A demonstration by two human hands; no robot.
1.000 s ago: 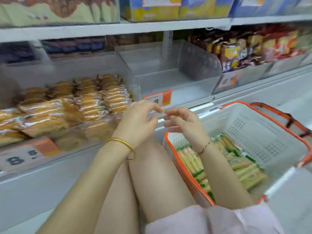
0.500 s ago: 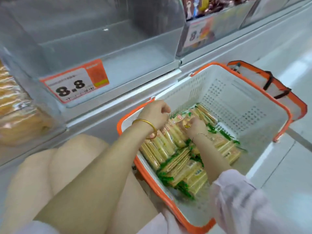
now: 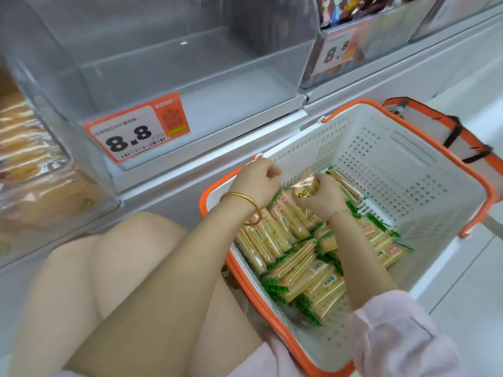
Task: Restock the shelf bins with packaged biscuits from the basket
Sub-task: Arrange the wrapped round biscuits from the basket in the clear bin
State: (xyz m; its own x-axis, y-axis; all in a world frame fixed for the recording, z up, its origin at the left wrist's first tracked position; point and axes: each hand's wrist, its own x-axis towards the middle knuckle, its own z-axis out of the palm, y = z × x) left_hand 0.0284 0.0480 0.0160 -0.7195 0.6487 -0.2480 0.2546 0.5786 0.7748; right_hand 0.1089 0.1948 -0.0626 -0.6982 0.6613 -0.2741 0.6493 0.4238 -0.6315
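Observation:
A white basket with an orange rim sits on the floor at the right, holding several biscuit packets in clear wrap with green ends. My right hand is inside it, gripping one biscuit packet raised off the pile. My left hand, with a gold bangle on the wrist, is curled over the basket's near-left corner; whether it holds anything is hidden. Above stands an empty clear shelf bin with an orange 8.8 price tag.
A clear bin of golden wrapped snacks stands at the left. A bin of dark-wrapped snacks sits at the upper right. My bare knees are below the shelf edge. A folded orange basket handle lies at the right on the white floor.
My hands dropped from in front of the shelf into the basket. The right hand has taken hold of a packet and lifted it slightly. The view tilted down toward the basket.

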